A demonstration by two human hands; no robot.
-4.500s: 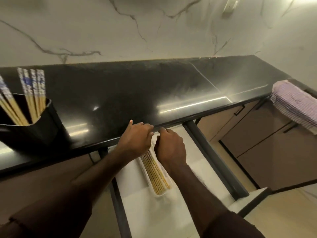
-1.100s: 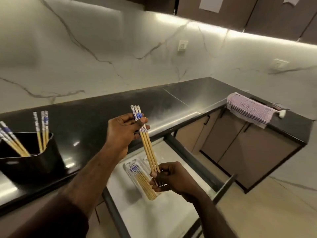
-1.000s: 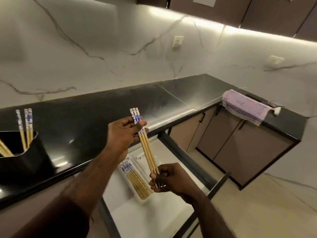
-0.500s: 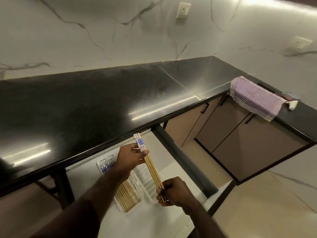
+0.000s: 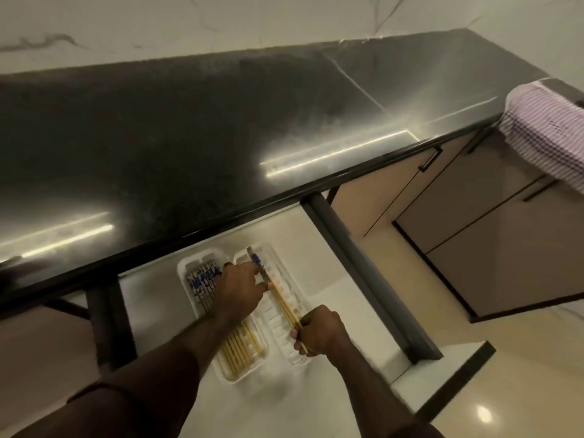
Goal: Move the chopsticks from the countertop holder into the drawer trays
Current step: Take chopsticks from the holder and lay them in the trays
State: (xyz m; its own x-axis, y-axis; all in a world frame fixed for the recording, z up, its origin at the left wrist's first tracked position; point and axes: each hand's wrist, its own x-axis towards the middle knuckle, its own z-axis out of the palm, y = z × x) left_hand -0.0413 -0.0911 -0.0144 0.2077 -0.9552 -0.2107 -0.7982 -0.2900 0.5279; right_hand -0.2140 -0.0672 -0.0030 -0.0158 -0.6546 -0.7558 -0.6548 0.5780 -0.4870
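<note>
Bamboo-coloured chopsticks [image 5: 282, 303] with blue-patterned tops form a small bundle stretched between the person's two hands, lying low over the right-hand tray [image 5: 278, 324] in the open drawer [image 5: 331, 273]. The left hand [image 5: 241, 290] is closed around the patterned upper part of the bundle, thumb and fingers pinching it from the side. The right hand [image 5: 319, 331] is curled shut on the plain lower ends, nearer the person. Whether the bundle already touches the tray floor cannot be told, as the picture is blurred.

Just to the left of the left hand, and partly hidden beneath its wrist, sits a second clear tray [image 5: 189, 270] filled with more chopsticks [image 5: 241, 346], their blue tops pointing away from the person and their plain ends showing below the forearm. The two trays lie side by side, touching or nearly so.

Beyond both hands runs the black countertop [image 5: 221, 128], glossy with streaks of reflected light. Far off to the right of the right hand, a striped cloth [image 5: 546, 134] hangs over the counter edge above beige cabinet doors [image 5: 493, 222].
</note>
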